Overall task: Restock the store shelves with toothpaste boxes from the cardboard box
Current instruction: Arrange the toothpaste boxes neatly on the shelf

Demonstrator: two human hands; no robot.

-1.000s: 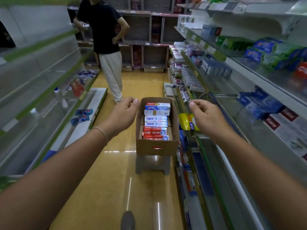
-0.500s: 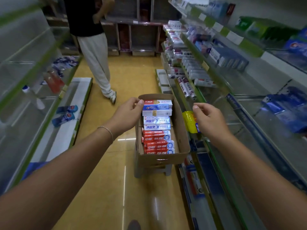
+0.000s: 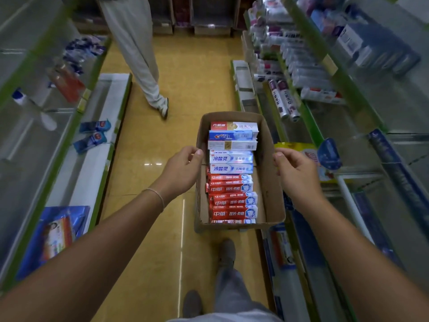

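An open cardboard box (image 3: 270,182) stands in the aisle, low in front of me, on a stool hidden beneath it. Inside lie several toothpaste boxes (image 3: 232,189): red ones near me, white-and-blue ones in the middle, a blue and a red-gold one at the far end. My left hand (image 3: 181,170) hovers at the box's left wall with loosely curled fingers, its thumb by the rim. At the right wall my right hand (image 3: 294,173) is posed the same way. Neither hand holds anything; whether they touch the cardboard I cannot tell.
Glass shelves with green edges line both sides; the right shelves (image 3: 308,117) hold toothpaste, tubes and a yellow packet (image 3: 299,148). Blue packs (image 3: 92,133) lie on the left shelf. Another person's legs (image 3: 139,56) stand in the aisle beyond the box. My shoes (image 3: 226,252) are just behind it.
I have stepped closer and looked down, so the box now lies directly below my hands. Both hands have come down beside the box's two side walls.
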